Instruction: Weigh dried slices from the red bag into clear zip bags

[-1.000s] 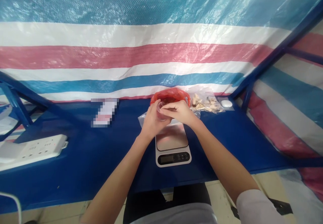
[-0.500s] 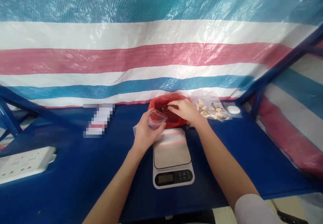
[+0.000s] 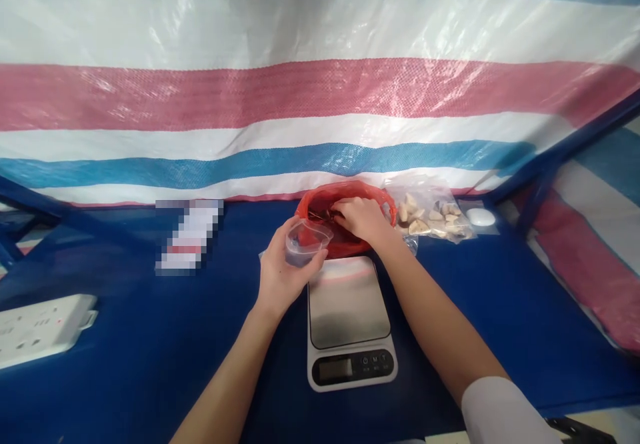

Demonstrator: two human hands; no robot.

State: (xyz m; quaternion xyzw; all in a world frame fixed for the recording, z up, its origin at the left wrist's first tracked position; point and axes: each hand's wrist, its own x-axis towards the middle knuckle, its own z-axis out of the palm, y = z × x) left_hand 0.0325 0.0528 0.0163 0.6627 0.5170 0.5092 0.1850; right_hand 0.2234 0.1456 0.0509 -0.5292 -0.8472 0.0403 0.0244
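Observation:
My left hand [image 3: 281, 272] is wrapped round a small clear plastic cup [image 3: 306, 241], held just left of the scale's far edge. My right hand [image 3: 363, 220] reaches into an open red plastic bag [image 3: 320, 203] behind the scale, its fingers curled down among dark pieces inside; what they pinch is hidden. A white digital kitchen scale [image 3: 349, 319] with a steel plate lies on the blue table between my forearms, nothing on its plate.
A clear bag of pale chunks [image 3: 431, 212] and a small white round object [image 3: 480, 217] lie right of the red bag. A white power strip [image 3: 43, 329] sits at the left edge. A blurred packet [image 3: 187, 236] lies at back left. A striped tarp hangs behind.
My right hand has left the cup and gone back into the red bag. My left hand stays on the cup. The camera has tilted, so the scale sits lower in view.

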